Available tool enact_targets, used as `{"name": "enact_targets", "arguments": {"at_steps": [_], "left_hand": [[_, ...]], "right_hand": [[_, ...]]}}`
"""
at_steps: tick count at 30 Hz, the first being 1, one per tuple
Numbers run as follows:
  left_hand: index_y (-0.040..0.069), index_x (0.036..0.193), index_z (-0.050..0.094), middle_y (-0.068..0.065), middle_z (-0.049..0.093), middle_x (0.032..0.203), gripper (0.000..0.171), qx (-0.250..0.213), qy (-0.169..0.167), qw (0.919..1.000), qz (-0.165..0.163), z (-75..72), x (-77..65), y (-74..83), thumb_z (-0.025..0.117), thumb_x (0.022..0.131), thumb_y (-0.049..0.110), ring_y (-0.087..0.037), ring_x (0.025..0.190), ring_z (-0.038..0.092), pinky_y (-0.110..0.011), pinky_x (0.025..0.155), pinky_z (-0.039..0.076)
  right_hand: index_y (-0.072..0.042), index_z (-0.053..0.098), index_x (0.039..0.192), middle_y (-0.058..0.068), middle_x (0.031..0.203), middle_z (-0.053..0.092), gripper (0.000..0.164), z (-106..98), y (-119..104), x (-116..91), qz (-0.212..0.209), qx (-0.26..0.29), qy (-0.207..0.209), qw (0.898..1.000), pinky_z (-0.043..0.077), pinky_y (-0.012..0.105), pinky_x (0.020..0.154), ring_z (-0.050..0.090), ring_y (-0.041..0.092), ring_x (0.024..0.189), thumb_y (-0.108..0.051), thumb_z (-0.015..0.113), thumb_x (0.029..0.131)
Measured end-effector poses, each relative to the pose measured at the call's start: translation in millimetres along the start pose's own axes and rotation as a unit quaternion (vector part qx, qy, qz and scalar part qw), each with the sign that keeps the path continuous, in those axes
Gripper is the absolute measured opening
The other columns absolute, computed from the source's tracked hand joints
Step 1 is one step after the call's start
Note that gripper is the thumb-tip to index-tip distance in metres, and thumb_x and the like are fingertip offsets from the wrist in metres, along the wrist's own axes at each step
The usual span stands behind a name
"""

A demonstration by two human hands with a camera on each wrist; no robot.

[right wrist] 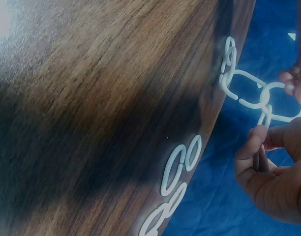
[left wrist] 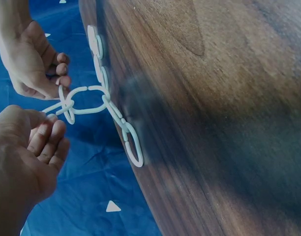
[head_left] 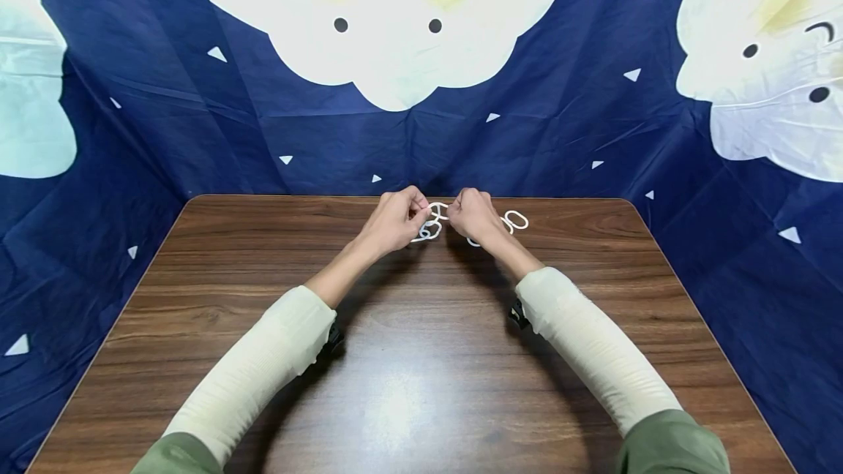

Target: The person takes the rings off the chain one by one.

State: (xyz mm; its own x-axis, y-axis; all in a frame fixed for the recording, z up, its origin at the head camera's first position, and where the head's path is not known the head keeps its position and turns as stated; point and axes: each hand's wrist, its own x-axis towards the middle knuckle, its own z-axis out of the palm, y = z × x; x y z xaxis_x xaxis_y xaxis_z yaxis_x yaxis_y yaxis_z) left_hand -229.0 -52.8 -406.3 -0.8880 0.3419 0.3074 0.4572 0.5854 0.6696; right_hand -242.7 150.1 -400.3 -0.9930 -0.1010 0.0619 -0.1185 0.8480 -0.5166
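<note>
Near the far edge of the table, my left hand (head_left: 394, 219) pinches one white oval plastic link (right wrist: 290, 119) between thumb and fingers. Close beside it, my right hand (head_left: 473, 212) pinches another white link (left wrist: 62, 96) by its end. Both links cross the end link (left wrist: 89, 112) of a short white chain, seen in the left wrist view. That chain runs down to the tabletop, where its last link (left wrist: 135, 147) lies. Small gaps show in some links. Fingertips partly hide the two pinched links, so whether each is fully hooked on, I cannot tell.
Several separate white links (right wrist: 173, 169) lie on the table to the right of the hands, along the far edge. The wood-grain table (head_left: 408, 342) meets a dark blue cloth (head_left: 217, 137) with white clouds at the back and sides.
</note>
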Motion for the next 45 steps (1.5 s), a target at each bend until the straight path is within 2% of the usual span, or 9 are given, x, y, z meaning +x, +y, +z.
{"name": "enact_targets", "arguments": {"at_steps": [6, 12, 16, 23, 30, 37, 40, 44, 45], "left_hand": [[0.005, 0.108, 0.074, -0.008, 0.08, 0.095, 0.009, -0.003, 0.003, 0.9999, -0.009, -4.9, 0.1, 5.3, 0.072, 0.107, 0.013, -0.019, 0.083, 0.069, -0.031, 0.078, 0.055], [0.005, 0.11, 0.075, -0.008, 0.08, 0.098, 0.011, -0.003, 0.0, 0.9999, -0.011, -3.9, 2.0, 7.1, 0.072, 0.109, 0.016, -0.019, 0.085, 0.07, -0.034, 0.082, 0.056], [0.005, 0.11, 0.076, -0.009, 0.081, 0.099, 0.011, -0.003, 0.005, 0.9998, -0.018, -3.6, 0.8, 5.7, 0.073, 0.108, 0.015, -0.019, 0.088, 0.071, -0.036, 0.085, 0.058], [0.005, 0.11, 0.076, -0.009, 0.08, 0.1, 0.011, -0.007, 0.003, 0.9998, -0.019, -4.7, -0.6, 5.8, 0.073, 0.108, 0.015, -0.02, 0.09, 0.071, -0.036, 0.086, 0.058], [0.006, 0.11, 0.076, -0.009, 0.08, 0.101, 0.009, -0.009, 0.004, 0.9998, -0.02, -4.3, -1.4, 5.8, 0.074, 0.108, 0.014, -0.021, 0.091, 0.07, -0.037, 0.087, 0.057], [0.005, 0.11, 0.076, -0.009, 0.08, 0.102, 0.009, -0.013, 0.004, 0.9998, -0.017, -2.9, -1.7, 6.1, 0.075, 0.108, 0.014, -0.022, 0.094, 0.071, -0.038, 0.089, 0.058], [0.006, 0.109, 0.076, -0.009, 0.08, 0.102, 0.009, -0.013, 0.004, 0.9998, -0.017, -3.3, -2.2, 6.4, 0.075, 0.108, 0.014, -0.021, 0.095, 0.072, -0.037, 0.089, 0.059], [0.005, 0.109, 0.076, -0.01, 0.08, 0.102, 0.009, -0.016, 0.004, 0.9997, -0.017, -3.6, -2.3, 5.8, 0.075, 0.108, 0.014, -0.022, 0.095, 0.072, -0.037, 0.089, 0.059], [0.005, 0.109, 0.076, -0.01, 0.08, 0.102, 0.009, -0.016, 0.004, 0.9997, -0.016, -3.7, -2.3, 5.6, 0.075, 0.108, 0.013, -0.022, 0.095, 0.072, -0.037, 0.089, 0.059]], "right_hand": [[-0.022, 0.04, 0.055, -0.004, 0.056, 0.046, 0.043, -2, 19, 4, 0.037, -0.008, 0.004, 0.999, 0.047, 0.034, 0.061, 0.056, 0.023, 0.068, -0.01, 0.051, 0.095], [-0.012, 0.069, 0.085, 0.01, 0.095, 0.077, 0.023, -7, 35, 2, 0.059, 0.009, 0.012, 0.998, 0.063, 0.05, 0.093, 0.073, 0.033, 0.106, -0.015, 0.053, 0.102], [-0.007, 0.073, 0.103, 0.015, 0.113, 0.081, 0.019, -13, 41, 2, 0.061, 0.027, 0.015, 0.998, 0.06, 0.053, 0.104, 0.073, 0.036, 0.117, -0.015, 0.056, 0.103], [-0.006, 0.073, 0.106, 0.015, 0.112, 0.079, 0.017, -22, 58, 3, 0.07, 0.049, 0.016, 0.996, 0.057, 0.05, 0.108, 0.069, 0.035, 0.117, -0.014, 0.059, 0.103], [-0.015, 0.073, 0.097, 0.002, 0.096, 0.073, 0.013, -25, 90, 12, 0.066, 0.081, 0.032, 0.994, 0.054, 0.04, 0.095, 0.065, 0.026, 0.103, -0.023, 0.063, 0.101], [-0.009, 0.077, 0.105, 0.009, 0.102, 0.077, 0.016, -37, 97, 2, 0.094, 0.086, 0.03, 0.991, 0.053, 0.043, 0.098, 0.066, 0.03, 0.105, -0.016, 0.064, 0.1], [-0.017, 0.077, 0.095, -0.002, 0.089, 0.075, 0.011, -31, 125, 14, 0.084, 0.103, 0.047, 0.99, 0.053, 0.034, 0.088, 0.065, 0.02, 0.092, -0.023, 0.067, 0.097], [-0.012, 0.079, 0.098, 0.0, 0.089, 0.08, 0.013, -36, 128, 11, 0.095, 0.116, 0.054, 0.987, 0.054, 0.03, 0.082, 0.069, 0.017, 0.085, -0.023, 0.071, 0.099], [-0.009, 0.079, 0.102, 0.004, 0.093, 0.081, 0.014, -42, 116, 5, 0.109, 0.104, 0.053, 0.987, 0.054, 0.032, 0.083, 0.071, 0.02, 0.086, -0.019, 0.07, 0.1]]}}
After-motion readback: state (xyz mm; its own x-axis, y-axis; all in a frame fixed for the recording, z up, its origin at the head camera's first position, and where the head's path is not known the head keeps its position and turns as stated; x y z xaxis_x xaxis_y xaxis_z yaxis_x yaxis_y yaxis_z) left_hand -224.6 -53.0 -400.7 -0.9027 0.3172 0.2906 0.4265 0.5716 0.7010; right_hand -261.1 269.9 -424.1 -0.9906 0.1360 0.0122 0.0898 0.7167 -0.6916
